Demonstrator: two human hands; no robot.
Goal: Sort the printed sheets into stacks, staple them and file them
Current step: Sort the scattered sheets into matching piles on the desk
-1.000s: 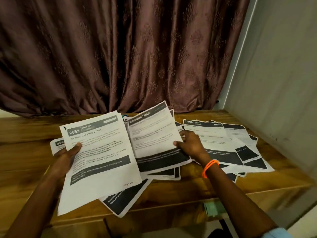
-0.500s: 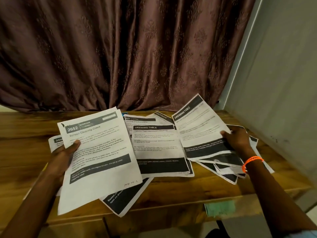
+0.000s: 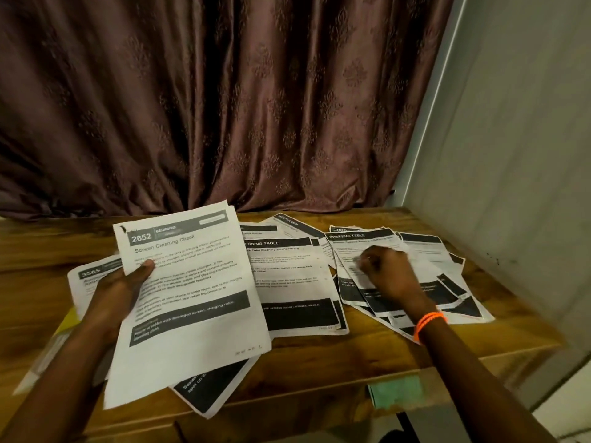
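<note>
The "2652" sheet [image 3: 188, 295] is gripped by the left hand [image 3: 120, 284]; the right hand [image 3: 388, 273], fingers curled, is rested on the "Dressing Table" sheet [image 3: 361, 247] on the desk [image 3: 367, 350].

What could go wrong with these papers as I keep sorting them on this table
The right pile lies fanned and loose under your right hand, so Dressing Table pages could mix with others. A dark-banded sheet overhangs the table's near edge and might slide off. The 2652 sheet, held in your left hand, could crease.
</note>
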